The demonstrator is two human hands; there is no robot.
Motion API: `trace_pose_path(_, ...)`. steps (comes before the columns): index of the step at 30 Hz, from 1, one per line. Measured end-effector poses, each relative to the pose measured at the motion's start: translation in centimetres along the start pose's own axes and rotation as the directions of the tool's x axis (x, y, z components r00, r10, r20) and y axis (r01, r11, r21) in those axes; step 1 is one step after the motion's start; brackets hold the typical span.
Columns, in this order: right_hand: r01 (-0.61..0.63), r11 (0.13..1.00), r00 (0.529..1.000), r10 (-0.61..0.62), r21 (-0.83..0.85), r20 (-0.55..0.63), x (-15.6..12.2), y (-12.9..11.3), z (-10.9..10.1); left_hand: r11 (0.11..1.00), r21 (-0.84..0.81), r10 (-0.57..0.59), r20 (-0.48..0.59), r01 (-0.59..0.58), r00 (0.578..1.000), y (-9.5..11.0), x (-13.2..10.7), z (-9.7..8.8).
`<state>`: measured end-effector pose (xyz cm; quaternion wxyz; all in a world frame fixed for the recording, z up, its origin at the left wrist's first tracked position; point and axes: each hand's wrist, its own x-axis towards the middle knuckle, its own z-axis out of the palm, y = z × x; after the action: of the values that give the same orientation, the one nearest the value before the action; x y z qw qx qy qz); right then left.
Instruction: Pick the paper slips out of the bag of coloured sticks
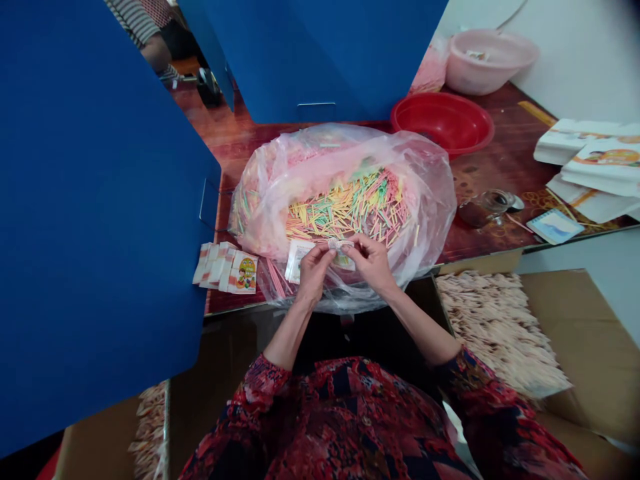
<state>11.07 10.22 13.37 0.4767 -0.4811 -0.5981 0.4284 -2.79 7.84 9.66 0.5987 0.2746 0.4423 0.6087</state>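
Wooden table (493,175) holds a plastic bag (400,150) of coloured sticks (350,208); my left hand (314,272) and right hand (373,263) pinch a paper packet (341,245) together.

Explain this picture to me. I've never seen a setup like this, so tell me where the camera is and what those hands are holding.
There's no machine here. These are a person's two bare hands, seen by a camera worn on their head that looks forward and down. The left hand and right hand together pinch a small printed paper packet. Another packet lies beside the left hand. In front of the person, a clear plastic bag full of thin coloured sticks rests on a reddish wooden table. A stack of printed packets lies left of the bag, a red basin sits beyond it, and blue panels stand at the left and back.
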Motion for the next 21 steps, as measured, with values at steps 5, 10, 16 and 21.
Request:
trace_pose_path(5, -0.005, 1.0, 1.0, 0.006, -0.028, 0.025, -0.2, 0.3, -0.1, 0.993, 0.114, -0.011, 0.12, -0.003, 0.993, -0.4, -0.8, -0.8)
trace_pose_path(10, -0.13, 0.991, 0.988, 0.131, 0.025, -0.076, -0.2, 2.7, 0.1, 0.735, 0.652, 0.309, -0.082, -0.183, 0.948, 0.3, -1.5, -3.7)
trace_pose_path(16, -0.185, 0.912, 0.982, 0.161, -0.366, -0.095, -0.7, 5.6, 0.2, 0.195, 0.98, 0.439, -0.059, -0.031, 0.897, 1.4, -0.6, -7.6)
trace_pose_path(21, -0.149, 0.73, 0.986, 0.058, -0.667, -0.156, -0.6, 4.7, 0.0, 0.401, 0.915, 0.4, -0.128, -0.048, 0.908, 0.8, 0.8, -8.6)
